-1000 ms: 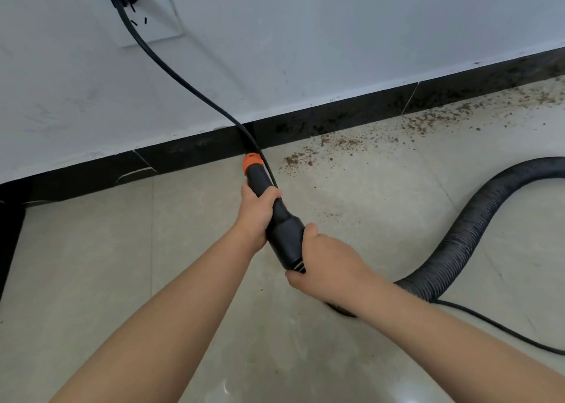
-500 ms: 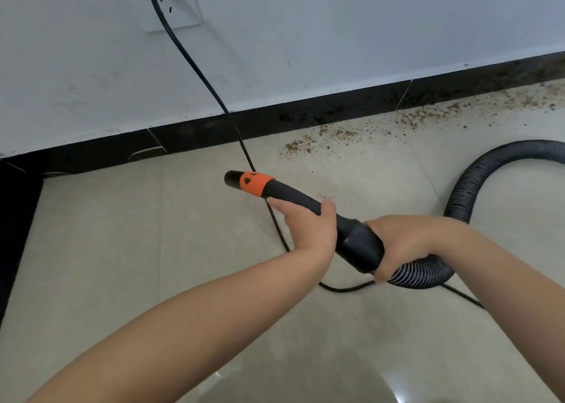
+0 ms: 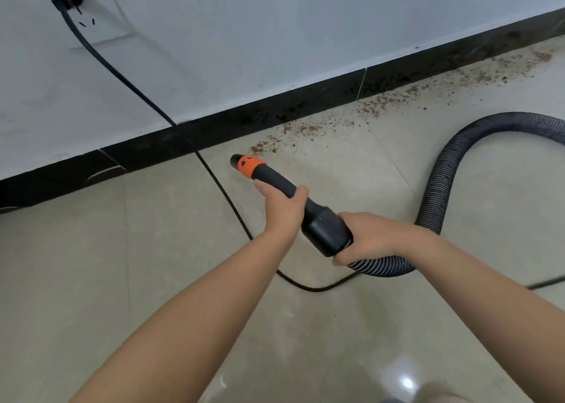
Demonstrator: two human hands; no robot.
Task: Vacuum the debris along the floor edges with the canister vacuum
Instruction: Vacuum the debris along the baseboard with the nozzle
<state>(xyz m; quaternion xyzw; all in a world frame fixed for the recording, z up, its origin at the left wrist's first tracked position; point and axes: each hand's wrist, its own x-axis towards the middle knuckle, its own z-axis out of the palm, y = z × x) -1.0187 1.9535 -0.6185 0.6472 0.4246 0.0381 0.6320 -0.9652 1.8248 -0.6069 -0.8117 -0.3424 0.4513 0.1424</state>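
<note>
The black nozzle point(image 3: 293, 202) with its orange collar point(image 3: 250, 165) points at the baseboard point(image 3: 305, 107), its tip just short of the brown debris point(image 3: 305, 130) scattered along the floor edge. The left hand point(image 3: 282, 208) curls round its slim neck, the right hand point(image 3: 368, 239) round the thick cuff where the ribbed hose point(image 3: 440, 170) joins.

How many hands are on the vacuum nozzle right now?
2. The left hand grips the nozzle behind its orange collar; the right hand grips the rear end where the hose joins.
</note>
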